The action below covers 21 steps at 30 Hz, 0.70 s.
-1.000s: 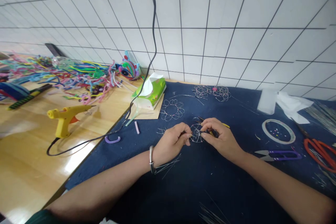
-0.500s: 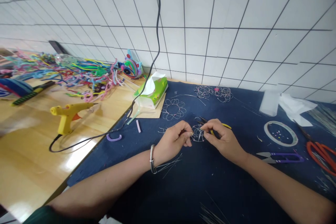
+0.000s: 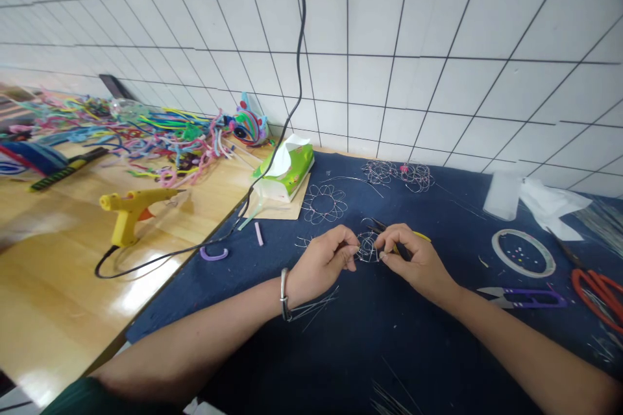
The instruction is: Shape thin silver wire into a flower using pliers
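Between my two hands is a small round wire ornament of thin looped wire, just above the dark blue cloth. My left hand, with a bangle on the wrist, pinches its left edge between thumb and fingertips. On the opposite edge, my right hand grips with thumb and forefinger. Yellow-handled pliers lie partly hidden behind the right hand. Beyond the left hand a flower-shaped wire ring rests flat. Two bunched wire pieces, with a pink spot between them, sit farther back.
A yellow glue gun and a pile of pipe cleaners lie on the wooden table at left. A green tissue pack stands mid-back. Purple snips, a ring dish with beads and orange-handled scissors are at right.
My right thumb and fingers have shifted slightly at the ornament's right edge, which now shows more clearly. My left hand keeps its pinch. The whole view has drifted a little.
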{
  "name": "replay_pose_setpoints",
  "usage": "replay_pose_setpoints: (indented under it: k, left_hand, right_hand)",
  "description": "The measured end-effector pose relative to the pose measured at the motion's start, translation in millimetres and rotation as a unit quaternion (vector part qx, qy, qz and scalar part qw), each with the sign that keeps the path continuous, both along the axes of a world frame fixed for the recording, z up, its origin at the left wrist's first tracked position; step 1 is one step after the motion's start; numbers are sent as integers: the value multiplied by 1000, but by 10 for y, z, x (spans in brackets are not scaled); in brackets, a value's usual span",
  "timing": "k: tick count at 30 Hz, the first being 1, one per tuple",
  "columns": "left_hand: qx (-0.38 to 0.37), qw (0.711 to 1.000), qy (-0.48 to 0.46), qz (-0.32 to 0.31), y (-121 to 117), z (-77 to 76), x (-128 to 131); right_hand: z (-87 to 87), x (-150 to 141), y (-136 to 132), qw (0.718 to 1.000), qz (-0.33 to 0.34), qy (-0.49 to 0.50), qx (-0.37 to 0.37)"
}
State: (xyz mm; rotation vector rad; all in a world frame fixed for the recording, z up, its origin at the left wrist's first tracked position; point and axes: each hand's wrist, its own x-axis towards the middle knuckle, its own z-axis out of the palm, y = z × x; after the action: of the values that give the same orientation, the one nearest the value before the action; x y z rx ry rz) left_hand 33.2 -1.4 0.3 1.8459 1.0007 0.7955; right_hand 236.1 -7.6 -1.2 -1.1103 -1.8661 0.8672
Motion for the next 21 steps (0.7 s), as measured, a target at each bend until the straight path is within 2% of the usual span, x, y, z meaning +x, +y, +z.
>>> replay_pose_setpoints:
  k: [10, 21]
  left_hand:
    - [8, 999, -37, -5, -17, 8, 8]
    - [21, 1000, -13, 5, -15, 33, 1]
  right_hand:
    - [-8, 0, -10, 999, 16, 19, -23]
    - [-16, 5, -4, 999, -4, 32, -6]
